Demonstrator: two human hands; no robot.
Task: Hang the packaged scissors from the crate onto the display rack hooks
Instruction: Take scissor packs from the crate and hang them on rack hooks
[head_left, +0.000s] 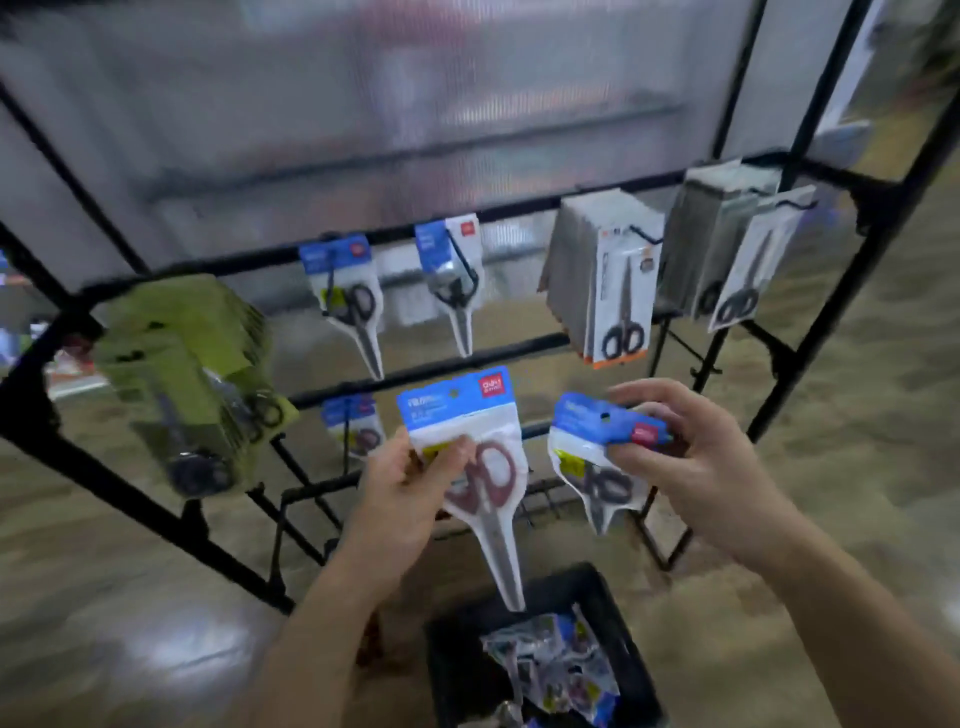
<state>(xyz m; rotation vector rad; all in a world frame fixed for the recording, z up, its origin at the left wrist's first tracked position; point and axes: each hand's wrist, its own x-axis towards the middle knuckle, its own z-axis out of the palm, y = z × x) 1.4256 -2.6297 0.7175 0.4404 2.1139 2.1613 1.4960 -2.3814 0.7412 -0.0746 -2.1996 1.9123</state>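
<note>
My left hand (402, 486) pinches a pack of red-handled scissors (485, 499) by its left edge, blue header up and blades pointing down. My right hand (675, 457) grips the blue header of a pack of black-handled scissors (597, 467), tilted to the right. Both packs hang in front of the black display rack (426, 358), above the black crate (613, 603) on the floor, which holds several more packs. Two blue-header packs (348, 301) (454, 280) hang on upper hooks, and another one (356, 426) lower down.
Green packs (182, 374) fill a hook at the left. Grey and orange scissor packs (608, 280) and grey packs (727, 249) hang thick at the upper right. A frosted panel backs the rack. The floor around is tan.
</note>
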